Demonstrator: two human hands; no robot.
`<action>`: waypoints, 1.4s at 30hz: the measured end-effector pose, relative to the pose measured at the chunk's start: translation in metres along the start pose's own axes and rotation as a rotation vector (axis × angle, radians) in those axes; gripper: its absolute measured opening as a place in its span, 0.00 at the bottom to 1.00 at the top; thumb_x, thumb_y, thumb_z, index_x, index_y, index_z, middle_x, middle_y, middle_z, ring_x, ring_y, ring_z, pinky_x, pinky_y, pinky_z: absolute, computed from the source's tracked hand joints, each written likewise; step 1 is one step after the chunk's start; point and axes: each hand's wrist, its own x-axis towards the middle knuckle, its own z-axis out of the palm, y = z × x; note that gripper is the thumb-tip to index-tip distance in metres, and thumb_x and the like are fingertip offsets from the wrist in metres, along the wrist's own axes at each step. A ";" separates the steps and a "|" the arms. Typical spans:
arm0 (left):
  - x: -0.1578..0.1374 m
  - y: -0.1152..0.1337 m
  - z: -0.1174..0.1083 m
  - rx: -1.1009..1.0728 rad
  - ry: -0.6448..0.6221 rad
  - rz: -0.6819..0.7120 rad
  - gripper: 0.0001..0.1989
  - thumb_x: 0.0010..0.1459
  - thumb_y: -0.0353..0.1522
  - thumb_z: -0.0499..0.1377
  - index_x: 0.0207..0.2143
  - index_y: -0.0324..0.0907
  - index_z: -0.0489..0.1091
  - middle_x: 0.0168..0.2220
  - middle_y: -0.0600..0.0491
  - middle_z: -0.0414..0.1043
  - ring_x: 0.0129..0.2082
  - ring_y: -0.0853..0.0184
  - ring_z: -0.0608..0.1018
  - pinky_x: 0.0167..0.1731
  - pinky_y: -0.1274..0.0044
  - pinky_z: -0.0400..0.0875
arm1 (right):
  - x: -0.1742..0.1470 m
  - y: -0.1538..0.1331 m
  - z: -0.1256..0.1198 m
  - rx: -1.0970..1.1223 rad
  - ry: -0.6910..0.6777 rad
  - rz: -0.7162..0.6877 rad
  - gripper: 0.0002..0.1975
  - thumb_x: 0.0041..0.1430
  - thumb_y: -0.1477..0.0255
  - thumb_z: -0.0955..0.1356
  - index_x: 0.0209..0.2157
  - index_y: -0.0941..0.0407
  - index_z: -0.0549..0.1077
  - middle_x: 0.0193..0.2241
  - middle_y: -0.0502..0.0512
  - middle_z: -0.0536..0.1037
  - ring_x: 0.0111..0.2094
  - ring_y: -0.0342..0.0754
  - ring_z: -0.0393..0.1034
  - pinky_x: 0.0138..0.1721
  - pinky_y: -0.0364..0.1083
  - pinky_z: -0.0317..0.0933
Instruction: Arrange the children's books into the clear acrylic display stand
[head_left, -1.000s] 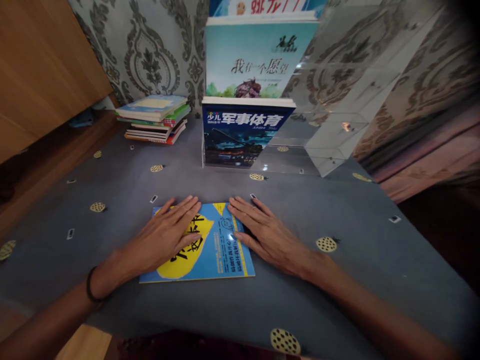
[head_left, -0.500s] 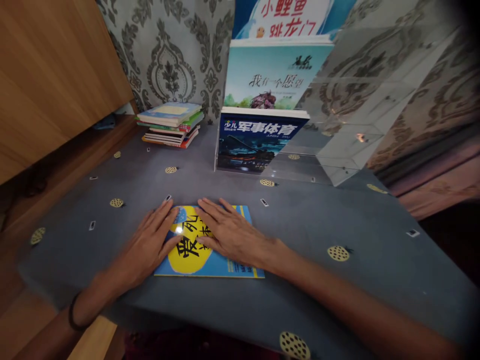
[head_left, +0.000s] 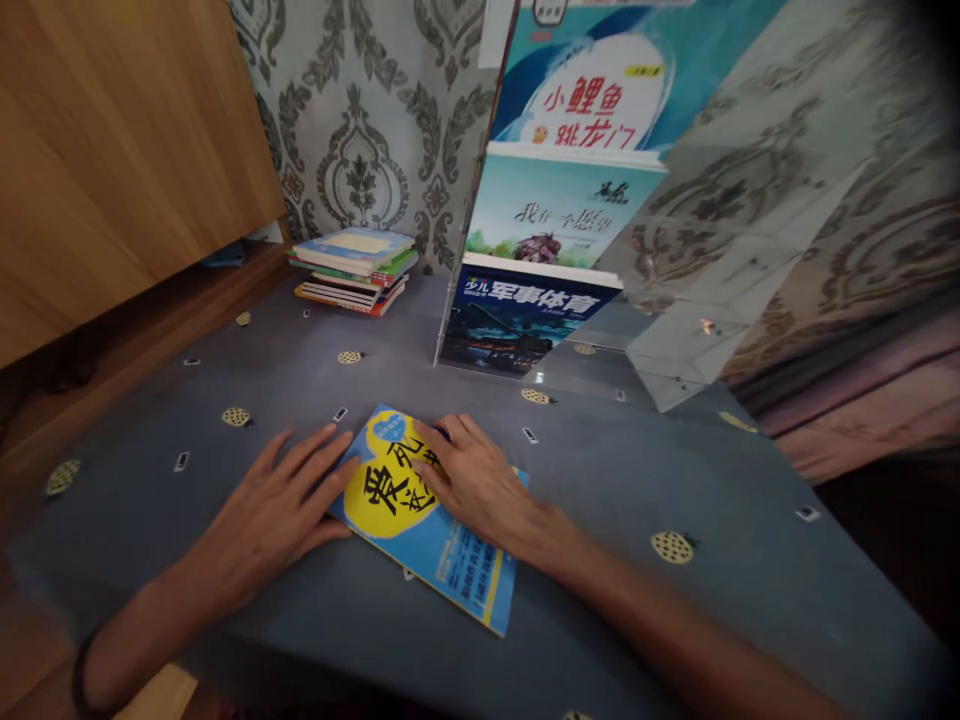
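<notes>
A blue and yellow book (head_left: 465, 565) with large black characters lies slanted on the cloth-covered table in front of me. My right hand (head_left: 480, 485) is on its upper right part, thumb on the cover and fingers bent at the far edge, gripping it; their tips are partly hidden. At the book's left corner, my left hand (head_left: 289, 500) rests with fingers spread, the fingertips touching or very near the edge. A dark band circles the left wrist.
A clear acrylic rack (head_left: 675, 365) stands behind, holding a dark blue book (head_left: 517, 320), a pale green book (head_left: 540, 205) and a teal book (head_left: 585, 95) in tiers. A stack of books (head_left: 352, 265) sits at the back left, near a wooden cabinet (head_left: 127, 150).
The book has turned clockwise, its right end swinging toward me. My left fingers have slid off the cover to its left edge, while my right hand stays on it. The view has tilted up.
</notes>
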 end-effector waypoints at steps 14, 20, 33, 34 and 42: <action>0.051 0.032 0.011 -0.245 -0.020 0.001 0.26 0.72 0.43 0.42 0.65 0.40 0.59 0.66 0.44 0.63 0.65 0.58 0.66 0.63 0.59 0.63 | -0.063 0.000 -0.018 -0.053 0.048 -0.144 0.23 0.70 0.63 0.63 0.62 0.55 0.65 0.64 0.63 0.65 0.63 0.60 0.61 0.59 0.63 0.63; 0.035 0.055 0.018 -0.287 -0.146 -0.013 0.37 0.70 0.47 0.45 0.72 0.40 0.36 0.70 0.41 0.51 0.70 0.55 0.58 0.65 0.58 0.58 | -0.051 -0.007 0.004 0.062 -0.132 -0.230 0.37 0.68 0.57 0.65 0.69 0.62 0.52 0.71 0.67 0.49 0.72 0.58 0.40 0.69 0.60 0.48; 0.029 0.047 0.029 -0.267 -0.080 -0.116 0.41 0.68 0.48 0.49 0.73 0.45 0.32 0.72 0.40 0.46 0.70 0.51 0.56 0.63 0.58 0.63 | -0.033 0.017 -0.002 0.104 -0.100 -0.028 0.33 0.70 0.56 0.62 0.69 0.58 0.56 0.69 0.66 0.54 0.71 0.58 0.42 0.68 0.66 0.44; 0.027 0.045 0.032 -0.249 -0.059 -0.145 0.41 0.68 0.48 0.50 0.73 0.45 0.33 0.71 0.39 0.46 0.70 0.50 0.56 0.62 0.57 0.64 | -0.031 0.021 -0.001 0.100 -0.098 -0.005 0.33 0.69 0.56 0.62 0.69 0.58 0.56 0.69 0.66 0.54 0.71 0.58 0.42 0.68 0.66 0.44; 0.034 0.042 0.043 -0.340 0.031 -0.283 0.35 0.69 0.42 0.50 0.72 0.46 0.41 0.68 0.41 0.58 0.67 0.52 0.63 0.60 0.58 0.68 | -0.029 0.025 0.016 0.145 0.030 0.195 0.33 0.71 0.56 0.58 0.68 0.63 0.56 0.71 0.71 0.48 0.72 0.62 0.35 0.67 0.66 0.48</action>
